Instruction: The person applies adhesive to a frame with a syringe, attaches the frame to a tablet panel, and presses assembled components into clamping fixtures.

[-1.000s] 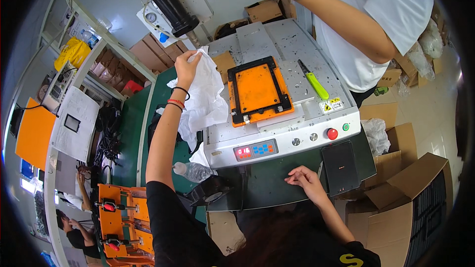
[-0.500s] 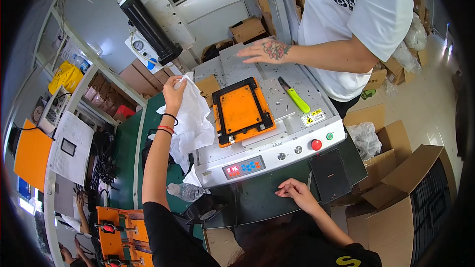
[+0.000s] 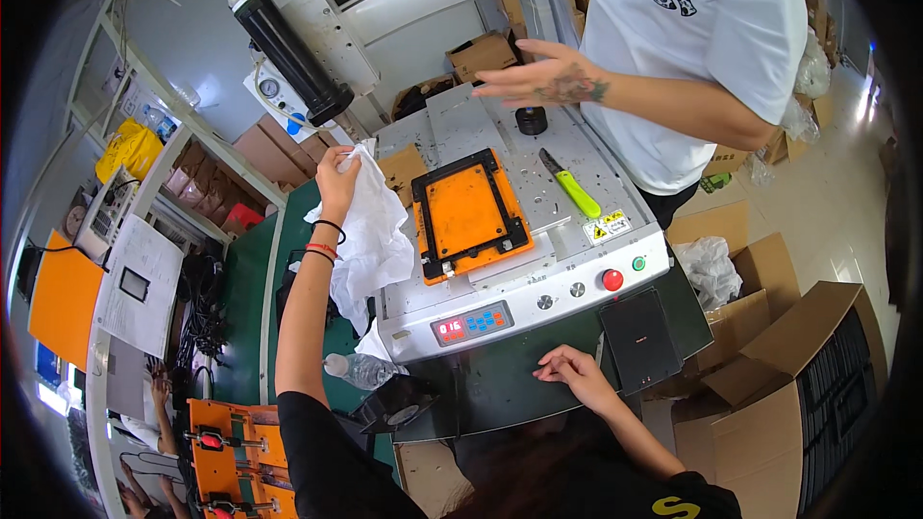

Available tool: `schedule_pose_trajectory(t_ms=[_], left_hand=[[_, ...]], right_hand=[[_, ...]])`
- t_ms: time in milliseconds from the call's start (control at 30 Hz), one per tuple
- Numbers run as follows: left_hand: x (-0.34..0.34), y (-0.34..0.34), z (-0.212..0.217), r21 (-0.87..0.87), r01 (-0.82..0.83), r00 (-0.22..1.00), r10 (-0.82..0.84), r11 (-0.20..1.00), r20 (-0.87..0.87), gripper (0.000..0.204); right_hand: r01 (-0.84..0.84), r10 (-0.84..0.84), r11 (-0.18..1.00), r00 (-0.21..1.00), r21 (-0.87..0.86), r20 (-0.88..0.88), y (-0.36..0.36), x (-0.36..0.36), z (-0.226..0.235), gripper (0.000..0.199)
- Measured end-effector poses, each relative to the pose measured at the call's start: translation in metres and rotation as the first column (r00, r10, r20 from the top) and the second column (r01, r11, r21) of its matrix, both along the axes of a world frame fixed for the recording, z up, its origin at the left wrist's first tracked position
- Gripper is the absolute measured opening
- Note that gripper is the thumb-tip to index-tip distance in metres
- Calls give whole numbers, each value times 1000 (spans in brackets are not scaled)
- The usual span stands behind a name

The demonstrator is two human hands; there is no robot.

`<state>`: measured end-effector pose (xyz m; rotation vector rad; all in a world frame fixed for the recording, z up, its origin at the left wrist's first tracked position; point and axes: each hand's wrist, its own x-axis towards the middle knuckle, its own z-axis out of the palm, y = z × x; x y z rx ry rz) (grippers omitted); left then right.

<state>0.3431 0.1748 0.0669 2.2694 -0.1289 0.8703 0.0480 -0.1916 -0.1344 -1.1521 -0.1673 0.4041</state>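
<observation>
My left hand (image 3: 338,178) is raised and grips a crumpled white cloth (image 3: 370,235) at the left edge of a grey benchtop machine (image 3: 538,293). The cloth hangs down along the machine's left side. An orange fixture plate in a black frame (image 3: 468,213) lies on the machine's bed, just right of the cloth. My right hand (image 3: 577,375) rests with fingers spread on the dark green table (image 3: 500,389) in front of the machine's control panel (image 3: 471,324). It holds nothing.
Another person in a white T-shirt (image 3: 692,48) stands at the right, one hand (image 3: 543,77) hovering over the bed. A green-handled knife (image 3: 572,187) and a black round part (image 3: 531,120) lie on the bed. Open cardboard boxes (image 3: 798,356) stand at the right; a water bottle (image 3: 361,370) lies at the left.
The view has shifted so the machine sits lower in the picture. My left hand with the cloth stays at the machine's left edge. The other person's hand has lifted off the bed.
</observation>
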Motion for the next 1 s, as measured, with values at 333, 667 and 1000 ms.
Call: schedule_pose_trajectory(t_ms=[333,667,1000], left_hand=[[1,4,-1,-4,-9,1000,9,1000,-6,22],[19,15,-24,23,6,997,-4,1000,-74,24],[16,31,-35,74,-65,985,76,995,-158,26]], right_hand=[[-16,16,1000,1000,8,0,0,0,1,22],[4,-4,1000,1000,8,-15,-2,1,0,22],[-1,1,1000,1000,-10,15,-2,-3,1,21]])
